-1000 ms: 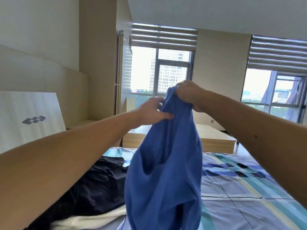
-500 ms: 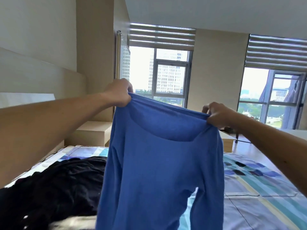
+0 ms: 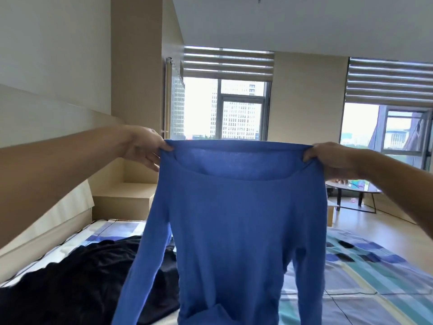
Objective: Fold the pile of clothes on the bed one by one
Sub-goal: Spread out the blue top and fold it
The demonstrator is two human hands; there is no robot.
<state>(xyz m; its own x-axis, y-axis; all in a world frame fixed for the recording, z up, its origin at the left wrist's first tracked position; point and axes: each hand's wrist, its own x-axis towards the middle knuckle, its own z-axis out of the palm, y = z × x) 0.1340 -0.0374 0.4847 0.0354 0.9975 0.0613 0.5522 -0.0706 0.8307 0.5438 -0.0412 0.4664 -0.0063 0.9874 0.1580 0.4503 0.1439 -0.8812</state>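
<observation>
A blue long-sleeved top [image 3: 234, 219] hangs in the air in front of me, spread wide, its two sleeves dangling down at either side. My left hand [image 3: 145, 146] pinches its left shoulder and my right hand [image 3: 328, 158] pinches its right shoulder, both at chest height above the bed [image 3: 365, 273]. Below and to the left lies a pile of black clothes [image 3: 77, 277] on the striped blue sheet; the top hides part of it.
A pale wooden headboard [image 3: 46, 231] runs along the left side of the bed, with a low wooden ledge [image 3: 124, 198] behind it. A small dark round table [image 3: 351, 191] stands by the right window, on the wooden floor beyond the bed.
The top was bunched between my two hands close together. My hands have drawn apart to its shoulders, and it now hangs stretched flat and wide.
</observation>
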